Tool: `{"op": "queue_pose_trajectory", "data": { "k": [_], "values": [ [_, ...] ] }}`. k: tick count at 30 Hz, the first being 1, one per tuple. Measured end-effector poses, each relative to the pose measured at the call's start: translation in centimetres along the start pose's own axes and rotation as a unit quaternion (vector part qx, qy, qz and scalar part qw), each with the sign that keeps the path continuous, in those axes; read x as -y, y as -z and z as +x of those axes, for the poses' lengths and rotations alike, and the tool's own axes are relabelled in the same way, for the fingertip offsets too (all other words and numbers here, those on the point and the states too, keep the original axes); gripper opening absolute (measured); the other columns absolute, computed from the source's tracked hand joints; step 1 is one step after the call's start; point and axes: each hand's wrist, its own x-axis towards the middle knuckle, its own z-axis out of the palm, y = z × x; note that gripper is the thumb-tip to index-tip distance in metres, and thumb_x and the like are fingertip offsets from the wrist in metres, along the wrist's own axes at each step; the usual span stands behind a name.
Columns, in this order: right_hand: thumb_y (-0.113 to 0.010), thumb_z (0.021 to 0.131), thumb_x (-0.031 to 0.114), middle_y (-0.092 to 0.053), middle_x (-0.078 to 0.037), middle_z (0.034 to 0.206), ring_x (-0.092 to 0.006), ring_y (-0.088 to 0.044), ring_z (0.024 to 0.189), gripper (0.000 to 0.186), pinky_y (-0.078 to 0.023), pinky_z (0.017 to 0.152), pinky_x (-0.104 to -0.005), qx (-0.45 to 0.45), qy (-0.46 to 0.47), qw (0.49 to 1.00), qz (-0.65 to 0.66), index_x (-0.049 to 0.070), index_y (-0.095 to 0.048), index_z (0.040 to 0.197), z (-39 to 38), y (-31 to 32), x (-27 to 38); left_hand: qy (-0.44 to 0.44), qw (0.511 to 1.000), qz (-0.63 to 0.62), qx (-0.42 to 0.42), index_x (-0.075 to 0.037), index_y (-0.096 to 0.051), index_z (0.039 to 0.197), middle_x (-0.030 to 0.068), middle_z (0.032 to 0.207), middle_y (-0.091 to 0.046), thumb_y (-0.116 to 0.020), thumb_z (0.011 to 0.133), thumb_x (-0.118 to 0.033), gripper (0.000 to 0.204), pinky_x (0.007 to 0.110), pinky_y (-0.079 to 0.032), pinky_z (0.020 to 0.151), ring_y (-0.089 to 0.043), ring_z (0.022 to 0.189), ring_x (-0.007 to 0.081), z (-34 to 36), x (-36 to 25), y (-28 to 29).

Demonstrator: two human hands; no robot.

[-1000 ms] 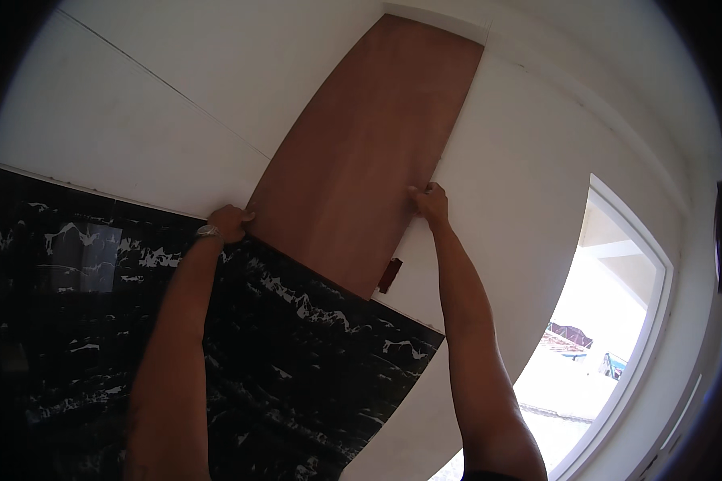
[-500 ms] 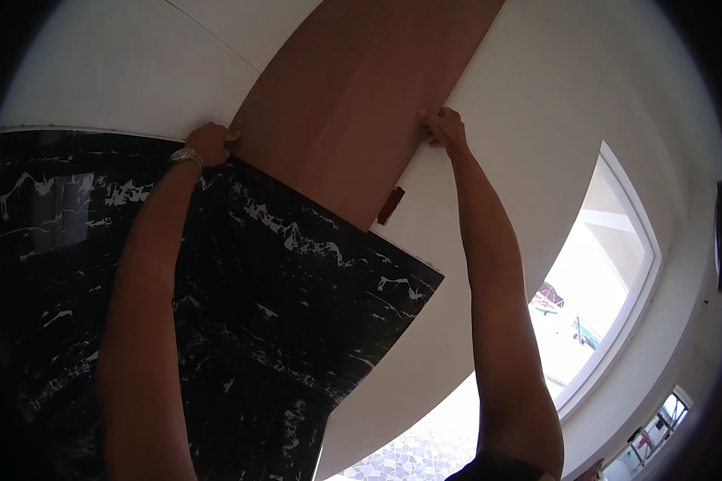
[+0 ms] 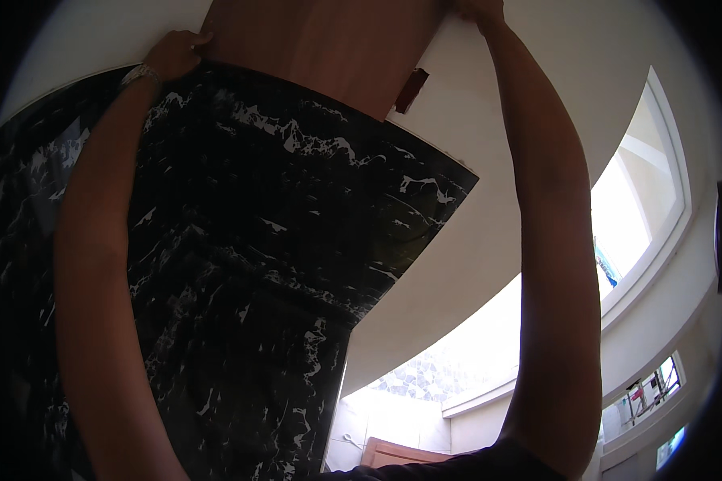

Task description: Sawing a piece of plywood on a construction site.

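A long reddish-brown panel (image 3: 317,52) lies against the white wall, its lower edge meeting the top of the black marble-patterned surface (image 3: 249,192). My left hand (image 3: 176,54), with a bracelet or watch at the wrist, is closed at the panel's lower left edge, its thumb over the brown face. Higher up, at the right edge of the same panel, is my right hand (image 3: 480,11), closed at that edge; the frame's top cuts part of it off. The panel's upper end is out of view.
A small dark-brown piece (image 3: 411,90) sits on the white wall (image 3: 465,96) beside the panel's lower right corner. To the right is a bright window opening (image 3: 630,200). Below are a stone-patterned floor (image 3: 417,377) and a brown wooden piece (image 3: 397,453).
The view has tipped down, so the panel and black surface sit higher in the picture. My right hand appears farther up the panel's right edge; my left stays at the lower left corner.
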Motion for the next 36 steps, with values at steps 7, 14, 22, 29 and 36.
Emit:
{"op": "queue_pose_trajectory", "data": {
  "k": [7, 14, 22, 29, 36],
  "values": [
    [-0.079, 0.076, 0.062, -0.066, -0.005, 0.078, -0.0154, -0.061, 0.065, 0.059, -0.05, 0.059, -0.0296, 0.066, 0.024, 0.995, 0.069, 0.005, -0.066, 0.078, 1.8, -0.1, -1.3, 0.046, 0.998, -0.027, -0.016, -0.01, -0.068, 0.128, 0.0219, 0.113, -0.069, -0.049, 0.088, 0.004, 0.046, 0.044, -0.05, 0.098, -0.065, 0.107, 0.0368, 0.2, -0.7, 0.2],
    [-0.079, 0.08, 0.053, -0.064, -0.002, 0.077, -0.014, -0.059, 0.066, 0.046, -0.047, 0.061, -0.0287, 0.108, 0.006, 0.991, 0.078, 0.008, -0.068, 0.087, 1.9, 0.3, -0.7, 0.069, 0.995, -0.05, -0.047, -0.017, -0.065, 0.133, 0.0168, 0.113, -0.072, -0.056, 0.087, -0.003, 0.049, 0.043, -0.056, 0.09, -0.07, 0.1, 0.0362, 1.4, 0.1, -0.9],
    [-0.081, 0.076, 0.056, -0.066, -0.005, 0.09, -0.0167, -0.06, 0.077, 0.058, -0.046, 0.071, -0.0302, 0.136, -0.013, 0.985, 0.105, 0.006, -0.068, 0.102, 2.9, 0.4, -1.7, 0.173, 0.979, -0.105, 0.026, -0.006, -0.075, 0.114, 0.0173, 0.118, -0.071, -0.065, 0.086, -0.018, 0.032, 0.041, -0.052, 0.095, -0.068, 0.107, 0.0339, -0.2, -1.3, 2.3],
    [-0.081, 0.077, 0.056, -0.065, -0.006, 0.092, -0.0156, -0.06, 0.078, 0.058, -0.05, 0.069, -0.0314, 0.12, 0.031, 0.985, 0.121, 0.004, -0.067, 0.099, 2.6, -0.6, -1.7, 0.052, 0.998, -0.037, 0.012, -0.012, -0.075, 0.117, 0.02, 0.113, -0.072, -0.058, 0.082, -0.009, 0.039, 0.041, -0.053, 0.093, -0.069, 0.103, 0.0342, -0.2, -1.7, 1.4],
    [-0.075, 0.09, 0.037, -0.071, -0.015, 0.09, -0.0248, -0.064, 0.076, 0.042, -0.053, 0.068, -0.036, -0.002, -0.043, 0.996, 0.083, -0.004, -0.071, 0.094, -0.8, -0.4, 0.4, 0.131, 0.983, -0.111, 0.067, -0.011, -0.075, 0.119, 0.024, 0.093, -0.074, -0.048, 0.084, 0.0, 0.046, 0.039, -0.057, 0.062, -0.069, 0.063, 0.0318, -0.7, -3.4, 3.5]
  ]
}}
